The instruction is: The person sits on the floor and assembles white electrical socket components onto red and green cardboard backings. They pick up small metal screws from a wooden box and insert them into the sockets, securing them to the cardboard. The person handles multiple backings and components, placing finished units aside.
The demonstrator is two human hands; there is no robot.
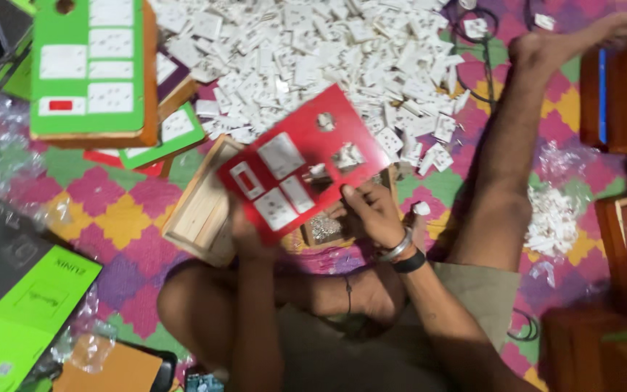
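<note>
A person is sitting on a patterned mat [110, 218] of pink, yellow and green, holding a red panel [300, 161] tilted over an open wooden box [205, 210] just above the lap. The panel is carrying white switch and socket modules in its cut-outs, with a round hole near its twelve o'clock edge. The left hand [244, 232] is gripping the panel's lower edge at about seven o'clock, the fingers curled behind the plate so that only the back of the hand is showing. The right hand [373, 212], wearing a metal bangle and a dark band at the wrist, is pinching the panel's edge at about four o'clock, thumb on the front face and fingers closed behind. What the wooden box is holding under the panel cannot be told, since the plate is covering most of its opening. At twelve o'clock from the hands a large heap of white plastic modules [328, 58] is lying loose on the mat. At ten o'clock a green panel [88, 65] fitted with white modules is sitting on another wooden box [150, 87]. At three o'clock a smaller white pile [553, 221] is resting beside clear plastic wrap, and at eight o'clock green cardboard sheets [23, 312] are lying flat.
</note>
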